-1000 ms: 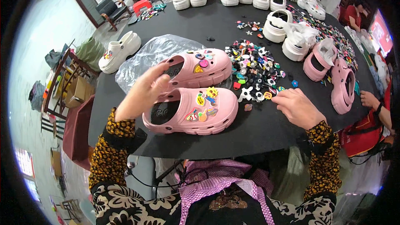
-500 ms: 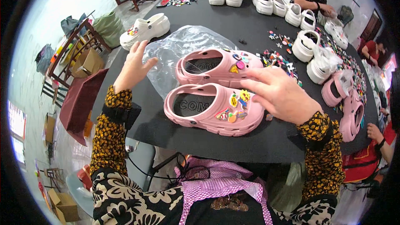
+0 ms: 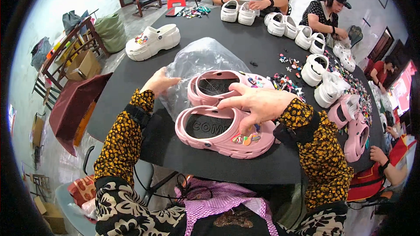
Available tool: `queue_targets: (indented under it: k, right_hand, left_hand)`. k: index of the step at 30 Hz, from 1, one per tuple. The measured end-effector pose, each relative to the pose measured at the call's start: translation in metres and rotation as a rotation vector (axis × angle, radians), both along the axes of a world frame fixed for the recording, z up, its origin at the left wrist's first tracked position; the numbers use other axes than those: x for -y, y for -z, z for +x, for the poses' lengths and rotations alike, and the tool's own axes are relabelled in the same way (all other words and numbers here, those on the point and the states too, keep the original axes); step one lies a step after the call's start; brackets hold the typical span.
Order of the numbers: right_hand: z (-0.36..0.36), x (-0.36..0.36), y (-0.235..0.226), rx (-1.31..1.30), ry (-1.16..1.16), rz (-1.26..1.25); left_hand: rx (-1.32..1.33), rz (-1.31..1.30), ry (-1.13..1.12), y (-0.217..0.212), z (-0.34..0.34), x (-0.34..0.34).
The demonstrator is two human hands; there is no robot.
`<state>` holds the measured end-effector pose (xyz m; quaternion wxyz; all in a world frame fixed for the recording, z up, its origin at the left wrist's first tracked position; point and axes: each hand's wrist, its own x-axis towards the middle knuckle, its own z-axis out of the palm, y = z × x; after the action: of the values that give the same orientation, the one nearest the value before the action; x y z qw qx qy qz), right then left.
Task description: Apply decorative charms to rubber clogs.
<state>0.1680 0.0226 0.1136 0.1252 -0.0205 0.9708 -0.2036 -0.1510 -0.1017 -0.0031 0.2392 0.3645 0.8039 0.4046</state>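
Note:
Two pink clogs with colourful shoe charms lie side by side in front of me, toes to the right: a near clog (image 3: 205,144) and a far clog (image 3: 192,94). A clear plastic bag (image 3: 205,52) spreads behind and left of them. My left hand (image 3: 158,82) is at the bag's left edge, its thumb stretched out and its other fingers partly hidden. Over the near clog's upper, my right hand (image 3: 258,104) has its fingers spread toward the shoe openings, covering some charms. Whether it touches the clogs I cannot tell.
A white clog (image 3: 153,43) with charms stands at the far left of the black table (image 3: 175,159). Loose charms (image 3: 286,85), several white clogs (image 3: 315,67) and more pink clogs (image 3: 356,140) line the right side. Other people work at the far and right edges.
My left hand has come down to the bag's edge. My right hand has moved left across the near clog, from its toe toward its opening. The view has shifted slightly.

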Motion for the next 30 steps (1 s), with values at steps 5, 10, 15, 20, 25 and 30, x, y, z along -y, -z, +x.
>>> queue_targets:
  k: [5,10,15,20,25,30]
  right_hand:
    - [0.003,-0.004,0.010,-0.024,-0.017,-0.105]
    - [0.022,0.009,-0.016,-0.086,0.059,-0.045]
    - [0.064,0.002,-0.036,-0.131,0.111,0.031]
    - [0.092,0.009,-0.057,-0.003,0.199,0.117]
    - [0.097,0.021,-0.042,0.036,0.187,0.172]
    - [0.101,0.026,-0.023,0.064,0.213,0.159]
  left_hand:
    - [0.256,0.153,-0.011,-0.023,0.018,-0.008]
    - [0.296,0.298,-0.130,-0.038,0.005,-0.010]
    - [0.188,0.454,-0.279,-0.054,-0.030,0.005]
    - [0.124,0.487,-0.288,-0.071,-0.045,0.016]
    - [-0.338,0.465,-0.307,-0.065,-0.055,0.019]
    - [-1.158,0.254,0.194,-0.048,0.009,-0.006]
